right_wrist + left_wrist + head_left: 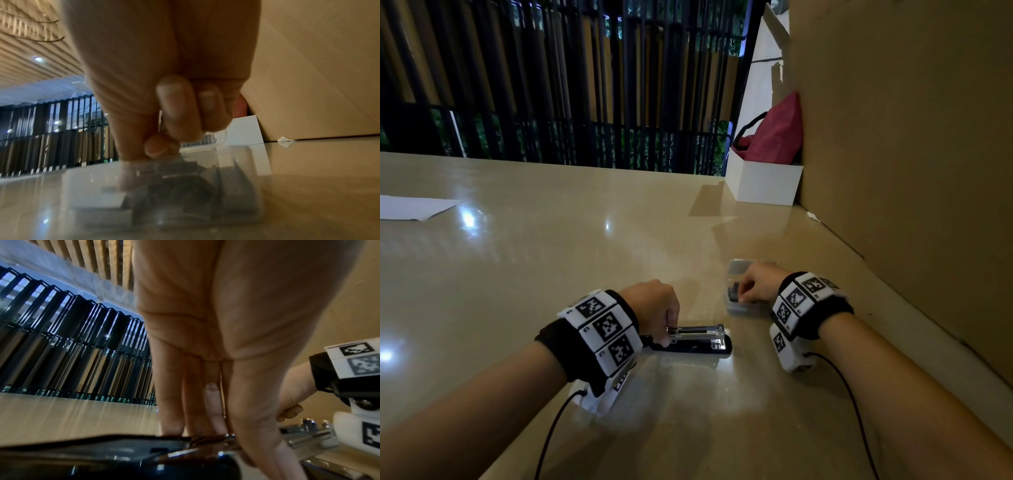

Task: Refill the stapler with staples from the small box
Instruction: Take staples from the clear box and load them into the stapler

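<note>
A black stapler (698,341) lies opened on the glossy beige table (551,257), its silver magazine (697,331) facing up. My left hand (667,337) pinches its rear end. In the left wrist view the left hand's fingers (172,410) point down onto the stapler's black lid (102,451), and the magazine (308,437) runs off to the right. A small clear plastic box (736,306) sits to the stapler's right. My right hand (739,296) reaches into it. In the right wrist view the clear box (236,178) is blurred, and my right thumb and forefinger pinch a dark strip of staples (180,183).
A tall cardboard wall (911,154) closes off the right side. A white box (763,186) holding a red bag (777,137) stands at the back right. A white sheet of paper (410,207) lies far left. A black railing (585,102) runs behind the table's far edge.
</note>
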